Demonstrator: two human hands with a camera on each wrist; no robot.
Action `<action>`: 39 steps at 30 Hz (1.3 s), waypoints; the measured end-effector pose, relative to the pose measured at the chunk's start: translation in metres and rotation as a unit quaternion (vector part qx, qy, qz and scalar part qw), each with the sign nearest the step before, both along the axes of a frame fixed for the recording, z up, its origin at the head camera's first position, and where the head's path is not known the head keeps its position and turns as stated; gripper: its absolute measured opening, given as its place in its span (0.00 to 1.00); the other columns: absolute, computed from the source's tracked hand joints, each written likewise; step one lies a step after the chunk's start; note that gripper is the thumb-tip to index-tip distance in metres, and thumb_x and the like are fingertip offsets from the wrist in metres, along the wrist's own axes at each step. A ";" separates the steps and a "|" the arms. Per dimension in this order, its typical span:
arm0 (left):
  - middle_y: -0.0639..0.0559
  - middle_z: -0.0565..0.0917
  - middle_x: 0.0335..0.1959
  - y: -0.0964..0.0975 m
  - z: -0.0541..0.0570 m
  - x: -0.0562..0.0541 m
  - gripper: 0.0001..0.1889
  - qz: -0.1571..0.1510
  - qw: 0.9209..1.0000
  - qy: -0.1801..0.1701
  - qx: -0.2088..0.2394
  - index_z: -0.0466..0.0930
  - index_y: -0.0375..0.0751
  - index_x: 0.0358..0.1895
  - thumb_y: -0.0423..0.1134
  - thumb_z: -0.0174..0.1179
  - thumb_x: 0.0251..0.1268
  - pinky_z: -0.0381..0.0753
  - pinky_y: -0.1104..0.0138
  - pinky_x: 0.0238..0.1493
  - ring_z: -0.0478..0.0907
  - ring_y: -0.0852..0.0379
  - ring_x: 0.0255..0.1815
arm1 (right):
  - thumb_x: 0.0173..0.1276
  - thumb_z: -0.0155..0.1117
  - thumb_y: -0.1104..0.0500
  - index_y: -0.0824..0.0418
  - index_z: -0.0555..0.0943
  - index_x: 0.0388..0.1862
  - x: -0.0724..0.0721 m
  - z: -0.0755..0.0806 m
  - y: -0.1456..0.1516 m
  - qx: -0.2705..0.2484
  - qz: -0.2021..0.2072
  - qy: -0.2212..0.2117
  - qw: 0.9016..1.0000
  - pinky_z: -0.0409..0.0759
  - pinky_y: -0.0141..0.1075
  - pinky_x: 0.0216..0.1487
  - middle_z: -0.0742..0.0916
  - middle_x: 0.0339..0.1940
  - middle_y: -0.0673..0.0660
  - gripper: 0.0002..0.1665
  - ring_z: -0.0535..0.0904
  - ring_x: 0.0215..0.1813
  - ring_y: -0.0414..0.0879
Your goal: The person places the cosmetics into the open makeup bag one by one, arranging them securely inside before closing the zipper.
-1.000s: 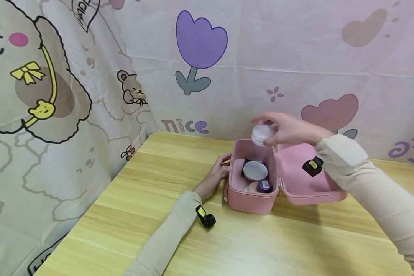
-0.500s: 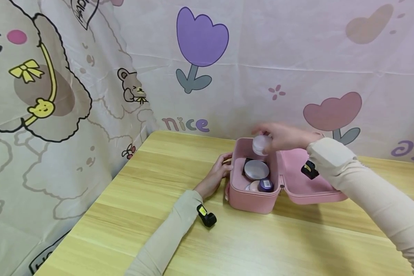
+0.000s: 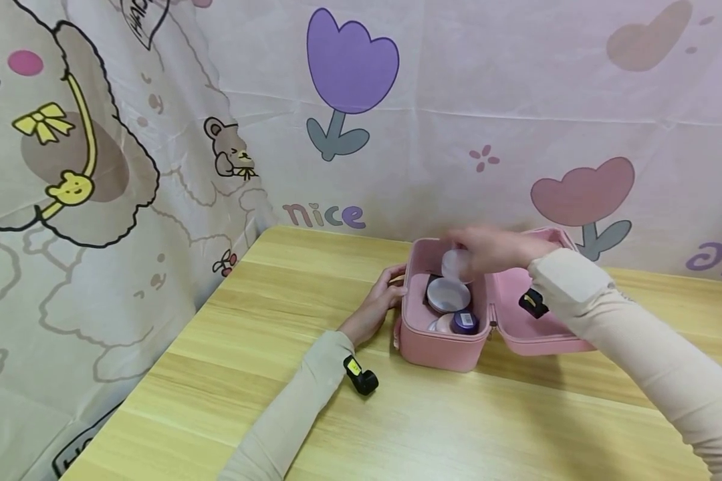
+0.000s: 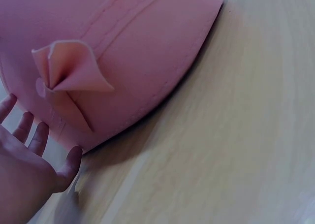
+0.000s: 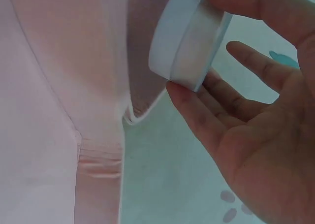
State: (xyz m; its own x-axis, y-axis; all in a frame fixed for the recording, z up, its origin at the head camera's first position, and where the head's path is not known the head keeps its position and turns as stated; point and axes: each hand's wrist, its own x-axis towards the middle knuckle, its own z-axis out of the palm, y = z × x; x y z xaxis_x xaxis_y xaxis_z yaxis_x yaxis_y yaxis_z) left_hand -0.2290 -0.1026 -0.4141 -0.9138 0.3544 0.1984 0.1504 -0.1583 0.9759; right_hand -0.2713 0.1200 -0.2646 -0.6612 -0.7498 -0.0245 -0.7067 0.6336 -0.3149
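Observation:
My right hand (image 3: pixel 487 250) pinches a small round jar (image 3: pixel 455 264) between thumb and fingers, over the far end of a pink cosmetic case (image 3: pixel 439 351). Close up, the jar (image 5: pixel 189 42) shows a white lid and a clear side with pale contents. Inside the case lie a round silver-white compact (image 3: pixel 448 295), a dark purple jar (image 3: pixel 465 322) and a pale pink round item (image 3: pixel 442 324) partly under it. With relaxed fingers my left hand (image 3: pixel 376 304) rests against the case's left side; the left wrist view shows these fingers (image 4: pixel 38 139) near a pink bow (image 4: pixel 74 69).
The case's lid (image 3: pixel 547 344) lies folded open to the right, under my right forearm. Behind the wooden table (image 3: pixel 313 287) hangs a printed cloth (image 3: pixel 445 80), with another side of cloth at the left.
My right hand has lowered the small jar from above the case's far rim down into its opening. The left hand has stayed at the case's side.

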 end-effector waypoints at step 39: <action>0.35 0.56 0.72 -0.001 0.000 0.000 0.36 0.000 1.000 -0.003 -0.002 0.51 0.31 0.72 0.40 0.46 0.61 0.65 0.58 0.63 0.55 0.38 0.71 | 0.63 0.64 0.59 0.67 0.66 0.69 0.019 0.039 0.011 -0.009 -0.034 0.052 0.998 0.63 0.59 0.64 0.72 0.66 0.70 0.37 0.66 0.66 0.66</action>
